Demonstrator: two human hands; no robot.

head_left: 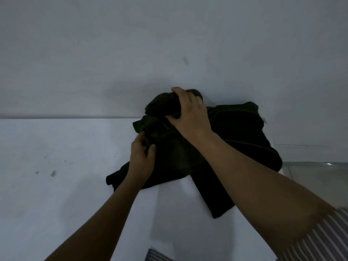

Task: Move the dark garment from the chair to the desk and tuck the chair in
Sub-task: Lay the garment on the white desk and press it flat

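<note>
On one desk (56, 185), two hands grip one dark garment (235, 132).

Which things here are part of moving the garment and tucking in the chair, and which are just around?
In the job: dark garment, white desk, left hand, right hand.
Just around: wall, striped sleeve.

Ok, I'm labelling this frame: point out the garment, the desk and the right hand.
garment (235, 129): head view, flat dark cloth right of the wrist.
desk (56, 185): head view, bare white top.
right hand (190, 113): head view, back of hand.
</note>
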